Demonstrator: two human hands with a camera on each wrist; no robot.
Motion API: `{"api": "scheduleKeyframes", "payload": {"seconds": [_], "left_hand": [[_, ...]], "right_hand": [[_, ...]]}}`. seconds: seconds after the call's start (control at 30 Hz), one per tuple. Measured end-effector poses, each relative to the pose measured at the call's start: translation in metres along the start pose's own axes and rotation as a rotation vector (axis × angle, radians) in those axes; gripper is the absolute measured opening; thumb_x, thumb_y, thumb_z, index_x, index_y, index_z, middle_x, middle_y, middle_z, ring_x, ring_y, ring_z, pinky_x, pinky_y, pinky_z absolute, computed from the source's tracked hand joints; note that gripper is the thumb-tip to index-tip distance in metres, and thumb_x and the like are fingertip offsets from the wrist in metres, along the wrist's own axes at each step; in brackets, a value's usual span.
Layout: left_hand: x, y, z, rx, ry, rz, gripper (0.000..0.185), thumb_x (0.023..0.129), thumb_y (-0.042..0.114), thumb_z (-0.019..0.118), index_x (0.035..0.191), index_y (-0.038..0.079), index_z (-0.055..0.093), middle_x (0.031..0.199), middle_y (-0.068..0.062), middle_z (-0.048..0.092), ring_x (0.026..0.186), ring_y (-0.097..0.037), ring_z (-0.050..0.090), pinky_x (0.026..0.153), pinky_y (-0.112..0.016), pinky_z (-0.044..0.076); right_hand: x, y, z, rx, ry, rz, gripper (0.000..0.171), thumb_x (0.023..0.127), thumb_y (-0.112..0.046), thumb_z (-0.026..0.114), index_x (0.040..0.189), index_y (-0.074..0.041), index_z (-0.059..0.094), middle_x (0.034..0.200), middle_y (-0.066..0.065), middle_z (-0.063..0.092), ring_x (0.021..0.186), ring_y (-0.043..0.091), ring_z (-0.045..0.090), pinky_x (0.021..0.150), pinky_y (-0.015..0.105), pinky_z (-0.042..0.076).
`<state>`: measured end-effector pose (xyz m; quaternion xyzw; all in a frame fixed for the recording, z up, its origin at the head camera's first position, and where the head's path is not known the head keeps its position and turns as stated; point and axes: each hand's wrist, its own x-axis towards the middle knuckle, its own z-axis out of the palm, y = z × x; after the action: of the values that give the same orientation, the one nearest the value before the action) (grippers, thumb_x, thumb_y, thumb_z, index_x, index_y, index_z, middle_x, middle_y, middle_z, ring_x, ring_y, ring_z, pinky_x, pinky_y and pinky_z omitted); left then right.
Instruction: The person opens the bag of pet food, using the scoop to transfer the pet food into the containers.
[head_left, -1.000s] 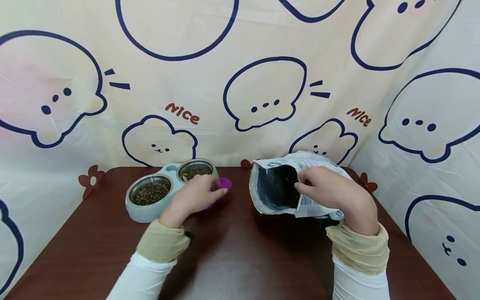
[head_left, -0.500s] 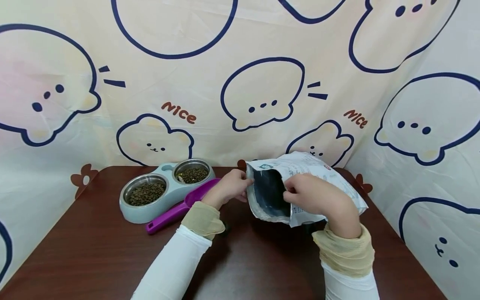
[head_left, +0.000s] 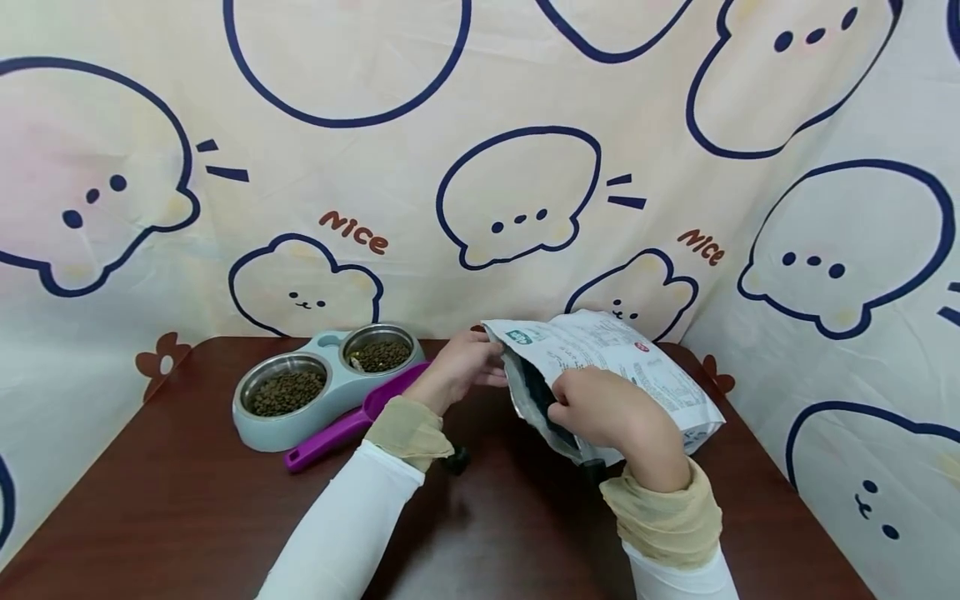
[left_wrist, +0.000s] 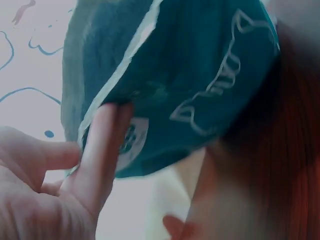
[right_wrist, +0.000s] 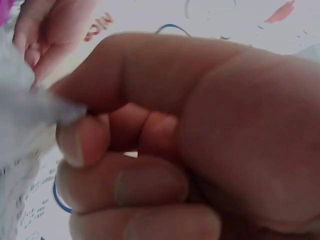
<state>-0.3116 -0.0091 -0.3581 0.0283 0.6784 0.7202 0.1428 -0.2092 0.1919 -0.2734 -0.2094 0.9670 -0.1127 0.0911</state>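
Observation:
A white printed pet food bag [head_left: 630, 371] lies on the dark brown table [head_left: 187, 517], its mouth facing left and nearly flattened. My left hand [head_left: 465, 371] pinches the far edge of the mouth; in the left wrist view a finger [left_wrist: 102, 150] presses the teal bag [left_wrist: 200, 75] edge. My right hand [head_left: 603, 412] grips the near edge of the mouth, fingers curled over it; the right wrist view shows that hand [right_wrist: 165, 145] pinching the grey bag edge [right_wrist: 30, 120].
A pale blue double feeder [head_left: 330, 392] with two steel bowls of brown kibble stands at the left. A purple scoop [head_left: 348, 425] lies against its right side, handle toward me. A cartoon-print cloth [head_left: 480, 167] backs the table.
My left hand set the purple scoop down by the feeder and moved right to the bag's mouth. The mouth, wide open a second ago, has been drawn nearly flat between both hands.

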Motion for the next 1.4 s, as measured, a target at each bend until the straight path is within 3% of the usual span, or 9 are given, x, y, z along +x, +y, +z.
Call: {"api": "scheduleKeyframes", "payload": {"seconds": [0.3,0.43,0.57,0.7,0.87,0.97,1.1,1.2,1.4], "left_hand": [[0.001,0.044,0.023,-0.192,0.013,0.029,0.025,0.114,0.008,0.049,0.129,-0.002,0.065,0.098,-0.012,0.070,0.069,-0.011,0.076,0.068,-0.025,0.065],[-0.001,0.062,0.032,-0.208,-0.009,-0.021,0.021,0.114,0.011,0.052,0.126,0.001,0.066,0.105,-0.014,0.071,0.078,-0.015,0.079,0.072,-0.024,0.065],[-0.003,0.078,0.042,-0.249,-0.024,-0.065,0.022,0.114,0.010,0.054,0.130,0.001,0.066,0.108,-0.015,0.073,0.112,-0.030,0.081,0.081,-0.027,0.064],[-0.008,0.092,0.054,-0.334,-0.057,-0.115,0.027,0.113,0.008,0.055,0.137,0.001,0.065,0.128,-0.022,0.075,0.135,-0.037,0.070,0.084,-0.029,0.062],[-0.018,0.103,0.063,-0.393,-0.104,-0.153,0.026,0.113,0.009,0.056,0.135,0.002,0.068,0.144,-0.025,0.070,0.135,-0.036,0.069,0.080,-0.026,0.063],[-0.024,0.108,0.065,-0.404,-0.160,-0.125,0.030,0.115,0.014,0.054,0.139,0.003,0.066,0.146,-0.024,0.069,0.137,-0.036,0.068,0.086,-0.027,0.063],[-0.025,0.110,0.064,-0.344,-0.210,-0.018,0.034,0.115,0.016,0.053,0.146,0.004,0.059,0.150,-0.020,0.068,0.141,-0.035,0.067,0.106,-0.035,0.058],[-0.021,0.109,0.062,-0.150,-0.182,0.125,0.025,0.113,0.011,0.058,0.137,0.007,0.057,0.148,-0.016,0.070,0.136,-0.032,0.071,0.111,-0.039,0.057],[-0.012,0.115,0.058,0.450,0.101,0.641,0.020,0.104,0.009,0.073,0.122,0.010,0.064,0.131,-0.009,0.076,0.125,-0.022,0.068,0.108,-0.033,0.059]], "right_hand": [[-0.037,0.018,-0.024,0.078,0.218,0.018,0.020,0.107,-0.026,0.068,0.103,-0.008,0.061,0.089,0.009,0.060,0.076,0.020,0.057,0.065,0.032,0.048],[-0.054,0.028,-0.028,0.107,0.239,0.123,0.057,0.097,-0.038,0.082,0.131,-0.002,0.053,0.123,0.020,0.059,0.104,0.031,0.059,0.079,0.043,0.059],[-0.059,0.037,-0.032,0.115,0.251,0.203,0.083,0.089,-0.031,0.091,0.148,0.000,0.043,0.139,0.026,0.057,0.117,0.040,0.058,0.093,0.059,0.061],[-0.059,0.047,-0.040,0.093,0.332,0.240,0.072,0.091,-0.014,0.087,0.147,0.003,0.045,0.135,0.032,0.062,0.109,0.044,0.062,0.090,0.062,0.063],[-0.066,0.065,-0.047,0.037,0.454,0.243,0.054,0.099,-0.006,0.075,0.146,0.005,0.051,0.125,0.038,0.067,0.091,0.043,0.067,0.069,0.051,0.064],[-0.066,0.073,-0.049,-0.009,0.591,0.215,0.043,0.101,-0.002,0.071,0.141,0.007,0.059,0.122,0.039,0.069,0.089,0.046,0.068,0.074,0.061,0.063],[-0.056,0.081,-0.049,-0.041,0.772,0.201,0.030,0.102,0.002,0.066,0.132,0.006,0.066,0.121,0.038,0.071,0.096,0.051,0.068,0.090,0.072,0.059],[-0.048,0.087,-0.049,-0.032,0.832,0.216,0.028,0.104,0.002,0.063,0.132,0.006,0.066,0.124,0.037,0.070,0.101,0.053,0.066,0.094,0.073,0.057],[-0.039,0.098,-0.048,0.003,0.866,0.223,0.029,0.105,0.004,0.060,0.133,0.006,0.066,0.128,0.036,0.068,0.106,0.053,0.063,0.099,0.074,0.054]]}}
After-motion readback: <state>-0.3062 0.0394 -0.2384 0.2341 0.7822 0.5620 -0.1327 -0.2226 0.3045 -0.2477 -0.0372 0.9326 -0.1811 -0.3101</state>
